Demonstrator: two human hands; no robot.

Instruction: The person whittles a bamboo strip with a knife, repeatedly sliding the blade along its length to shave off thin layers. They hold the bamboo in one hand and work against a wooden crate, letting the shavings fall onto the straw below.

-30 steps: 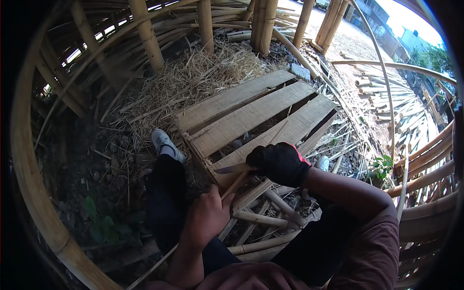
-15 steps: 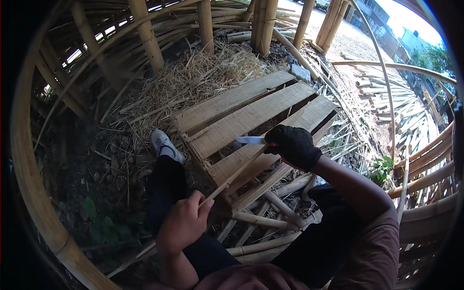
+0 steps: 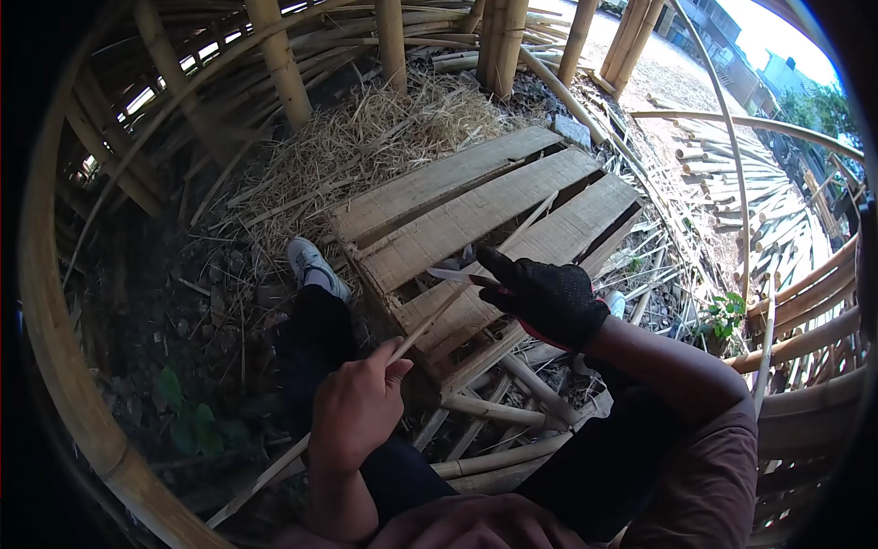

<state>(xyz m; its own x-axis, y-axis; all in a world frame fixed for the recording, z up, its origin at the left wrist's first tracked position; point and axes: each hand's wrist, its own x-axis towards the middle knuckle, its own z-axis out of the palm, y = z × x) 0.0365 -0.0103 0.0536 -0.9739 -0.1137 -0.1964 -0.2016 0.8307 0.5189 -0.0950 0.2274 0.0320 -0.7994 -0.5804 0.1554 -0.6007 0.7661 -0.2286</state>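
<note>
My bare left hand is closed around a thin bamboo strip, which runs from the lower left up over the slats of a wooden crate. In my right hand, which wears a black glove, is a knife. Its blade points left and lies close to the strip above the crate's near part; whether the two touch is hard to tell. The glove hides most of the handle.
Dry shavings are heaped behind the crate. Upright bamboo posts stand at the back, and cut bamboo poles lie at the right. A curved bamboo pole borders the left. Bamboo pieces lie below the crate.
Over the last second my left hand has moved down and left along with the strip. My right hand first went up and right with the knife, then shifted slightly lower.
</note>
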